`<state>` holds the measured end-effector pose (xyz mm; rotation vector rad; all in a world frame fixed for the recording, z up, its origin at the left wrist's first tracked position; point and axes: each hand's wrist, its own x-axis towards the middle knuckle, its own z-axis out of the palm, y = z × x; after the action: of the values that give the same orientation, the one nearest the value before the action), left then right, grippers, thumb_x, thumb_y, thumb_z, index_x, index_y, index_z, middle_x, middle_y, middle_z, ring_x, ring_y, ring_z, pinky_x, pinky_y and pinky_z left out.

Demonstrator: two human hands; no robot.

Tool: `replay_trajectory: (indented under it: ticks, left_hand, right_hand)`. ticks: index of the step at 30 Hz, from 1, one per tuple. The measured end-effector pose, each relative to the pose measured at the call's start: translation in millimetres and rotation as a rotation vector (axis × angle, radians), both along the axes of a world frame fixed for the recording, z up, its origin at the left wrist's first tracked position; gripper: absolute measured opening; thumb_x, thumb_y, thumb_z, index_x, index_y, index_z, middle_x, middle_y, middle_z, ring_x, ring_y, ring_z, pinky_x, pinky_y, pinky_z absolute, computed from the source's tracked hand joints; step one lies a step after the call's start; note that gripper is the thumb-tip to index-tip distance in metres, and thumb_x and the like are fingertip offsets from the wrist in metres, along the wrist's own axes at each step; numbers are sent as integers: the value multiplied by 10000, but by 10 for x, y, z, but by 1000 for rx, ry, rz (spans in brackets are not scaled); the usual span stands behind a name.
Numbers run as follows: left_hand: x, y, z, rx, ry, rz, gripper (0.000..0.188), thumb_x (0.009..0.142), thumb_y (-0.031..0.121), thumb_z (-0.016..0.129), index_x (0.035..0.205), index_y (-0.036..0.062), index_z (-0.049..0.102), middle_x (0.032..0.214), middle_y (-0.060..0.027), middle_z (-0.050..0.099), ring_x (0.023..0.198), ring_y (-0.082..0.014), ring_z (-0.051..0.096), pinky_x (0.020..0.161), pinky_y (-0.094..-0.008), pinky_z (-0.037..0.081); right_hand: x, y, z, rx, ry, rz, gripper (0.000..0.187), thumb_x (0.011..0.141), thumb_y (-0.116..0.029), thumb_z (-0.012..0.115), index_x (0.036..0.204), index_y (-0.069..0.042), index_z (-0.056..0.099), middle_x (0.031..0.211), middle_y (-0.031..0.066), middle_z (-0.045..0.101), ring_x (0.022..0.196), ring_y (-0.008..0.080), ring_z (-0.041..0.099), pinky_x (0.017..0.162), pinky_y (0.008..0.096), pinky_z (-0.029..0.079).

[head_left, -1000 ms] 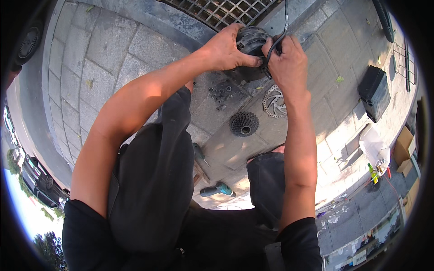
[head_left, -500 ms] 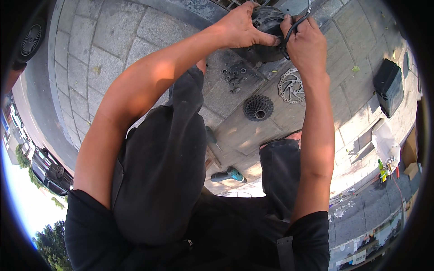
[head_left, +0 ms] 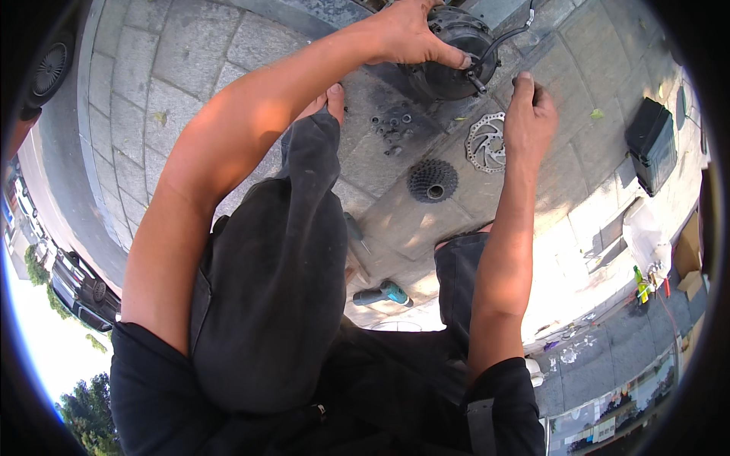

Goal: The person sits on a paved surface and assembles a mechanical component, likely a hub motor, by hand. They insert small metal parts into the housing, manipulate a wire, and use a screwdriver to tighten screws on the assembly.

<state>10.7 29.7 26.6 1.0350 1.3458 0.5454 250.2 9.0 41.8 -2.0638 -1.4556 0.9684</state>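
Observation:
At the top, a black round hub motor (head_left: 456, 64) stands on the paving with its axle and a black cable (head_left: 506, 38) sticking out. My left hand (head_left: 418, 34) grips it, thumb pressed on its face near the axle and fingers over the far rim, partly out of view. Apart from the motor, to its lower right, my right hand (head_left: 531, 114) is closed with thumb and fingers together; a dark bit shows at the tips, too small to name. Below lie a silver brake disc (head_left: 480, 143), partly behind my right wrist, and a dark cassette sprocket (head_left: 433, 182).
Several small nuts and washers (head_left: 392, 131) lie left of the disc. A teal drill (head_left: 394, 292) and a screwdriver (head_left: 356, 232) rest between my legs. At the right are a black toolbox (head_left: 652, 148) and a clear plastic bag (head_left: 646, 235).
My right hand has let go of the cable and moved down and away from the motor. The axle and cable now show. My left hand keeps its hold, shifted slightly up.

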Motion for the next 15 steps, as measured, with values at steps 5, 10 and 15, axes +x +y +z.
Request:
replay_trajectory:
  ticks: [5, 10, 15]
  left_hand:
    - [13, 116, 65, 47, 3, -71, 944, 662, 400, 955, 1372, -98, 583, 1188, -209, 726, 1086, -274, 707, 957, -367, 572]
    - [75, -29, -106, 125, 128, 109, 964, 629, 400, 956, 1375, -92, 596, 1231, -209, 714, 1127, -270, 690, 984, -366, 554]
    - [41, -185, -203, 201, 166, 69, 1121, 672, 445, 984, 1494, -103, 455, 1364, -244, 635, 1257, -298, 646, 1093, -357, 503]
  right_hand:
    - [-197, -1273, -255, -210, -164, 405, 303, 953, -304, 702, 1096, -43, 758, 1044, 221, 720, 924, 413, 714, 823, 495, 562]
    - [-506, -1617, -725, -252, -215, 543, 324, 979, -330, 693, 1020, -10, 724, 1072, 235, 714, 936, 448, 716, 819, 523, 582]
    - [-609, -1521, -825, -307, -290, 507, 326, 971, -329, 702, 1000, -5, 726, 1076, 246, 718, 916, 453, 728, 823, 531, 592]
